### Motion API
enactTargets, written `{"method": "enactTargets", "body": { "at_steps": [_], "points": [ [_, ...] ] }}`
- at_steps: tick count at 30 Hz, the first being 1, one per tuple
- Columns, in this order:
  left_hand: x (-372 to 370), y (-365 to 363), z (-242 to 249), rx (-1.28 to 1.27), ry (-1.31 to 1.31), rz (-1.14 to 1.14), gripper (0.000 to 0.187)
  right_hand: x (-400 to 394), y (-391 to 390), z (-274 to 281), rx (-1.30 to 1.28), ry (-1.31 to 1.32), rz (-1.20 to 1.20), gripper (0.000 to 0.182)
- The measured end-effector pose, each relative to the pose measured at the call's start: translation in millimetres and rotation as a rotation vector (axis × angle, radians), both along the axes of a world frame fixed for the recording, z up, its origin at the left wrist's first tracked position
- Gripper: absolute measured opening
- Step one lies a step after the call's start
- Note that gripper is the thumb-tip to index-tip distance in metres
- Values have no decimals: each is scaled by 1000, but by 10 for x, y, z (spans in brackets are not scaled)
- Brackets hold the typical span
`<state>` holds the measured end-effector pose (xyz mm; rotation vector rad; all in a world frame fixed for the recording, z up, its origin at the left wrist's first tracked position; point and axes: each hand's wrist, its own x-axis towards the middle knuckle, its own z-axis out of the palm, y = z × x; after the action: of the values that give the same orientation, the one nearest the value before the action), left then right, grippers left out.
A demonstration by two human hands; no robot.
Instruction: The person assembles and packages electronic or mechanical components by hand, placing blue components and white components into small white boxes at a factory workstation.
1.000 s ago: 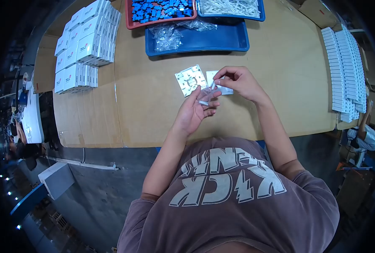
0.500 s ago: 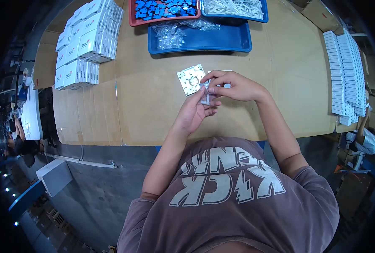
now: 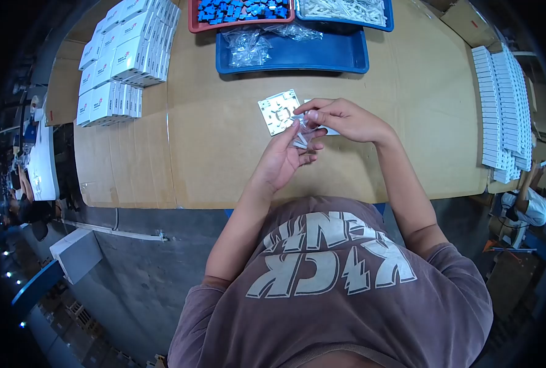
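Between my hands is a small clear plastic bag (image 3: 301, 140) with white stick-like pieces inside. My left hand (image 3: 278, 161) grips the bag between thumb and fingers from the near left side. From the right, my right hand (image 3: 351, 120) has its thumb and fingertips pinched together at the bag's upper part. Just beyond my left fingers, a white square plate (image 3: 273, 116) with cut-outs lies flat on the cardboard-covered table (image 3: 224, 153). Another white flat piece (image 3: 331, 130) shows partly from under my right hand, which hides the remainder.
A blue tray (image 3: 322, 60) with clear bags stands ahead. Behind it are a red tray (image 3: 242, 24) of blue parts and a blue tray (image 3: 346, 24) of white parts. White boxes (image 3: 110, 73) are stacked left, more (image 3: 500, 110) right. People (image 3: 533, 205) sit at both sides.
The bag has tilted, and the white pieces in it lie at a different angle. My right hand has shifted slightly up; my left hand stays almost in place.
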<state>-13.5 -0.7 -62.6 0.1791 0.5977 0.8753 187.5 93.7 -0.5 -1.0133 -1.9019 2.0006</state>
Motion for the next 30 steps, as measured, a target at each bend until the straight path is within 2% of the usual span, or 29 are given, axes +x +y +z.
{"method": "enactTargets", "body": {
  "at_steps": [2,5,9,12,15,19,20,22,24,26,30],
  "points": [
    [8,-16,-70,29,19,-1,44,-43,-58,-63,91,-20,32,42],
    [14,-42,-84,49,30,9,44,-35,-57,-146,78,-4,78,43],
    [1,-25,58,11,6,2,42,-24,9,56,-31,-23,16,43],
    [11,-27,1,16,19,-10,42,-3,-11,-103,-13,82,26,43],
    [-10,-61,-113,54,80,-12,43,-47,-41,-114,77,-65,193,41],
    [2,-40,-27,39,84,-25,48,138,236,-99,214,35,46,36],
    [1,-39,-28,24,57,-27,50,189,332,-60,256,65,-114,32],
    [-4,-49,-41,16,40,-35,57,414,748,-51,354,-27,-321,27],
    [-12,-64,-65,14,22,-41,57,603,1095,111,752,-239,-546,24],
    [-9,-74,-31,7,8,-36,58,826,1486,1,942,-375,-813,22],
    [-9,-88,61,3,-17,-26,58,1006,1857,-37,1117,-622,-848,21]
  ]
}}
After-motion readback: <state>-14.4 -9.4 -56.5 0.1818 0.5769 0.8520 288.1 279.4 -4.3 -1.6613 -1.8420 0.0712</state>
